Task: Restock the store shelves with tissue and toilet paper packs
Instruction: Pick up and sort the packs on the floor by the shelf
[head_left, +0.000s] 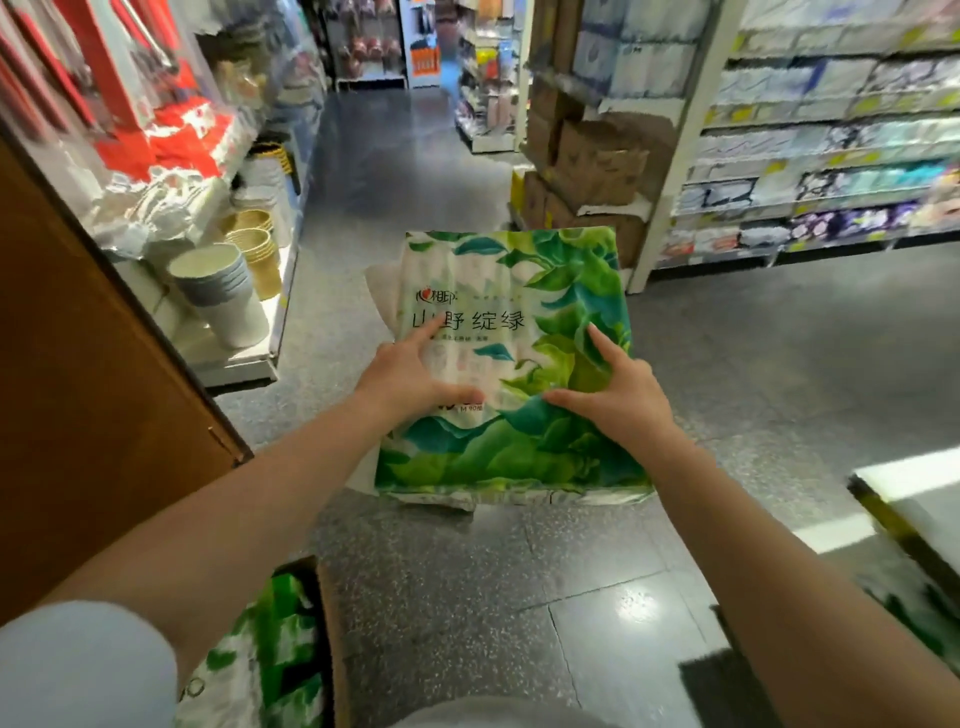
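Note:
I hold a large tissue pack (519, 291), white with green leaf print and printed text, out in front of me over the aisle floor. My left hand (410, 374) lies on its lower left face with forefinger and thumb stretched out. The other fingers are hidden round the pack's left side. My right hand (613, 395) holds the lower right part the same way, forefinger up and thumb pointing left. The tissue shelves (831, 156) stand to the right, filled with blurred packs.
An open cardboard box (327, 623) with more green packs (275, 649) sits at the bottom left. Stacked cardboard boxes (587, 161) stand at the shelf end ahead. A left shelf holds paper cups (223, 291). A brown panel (78, 364) is close on my left.

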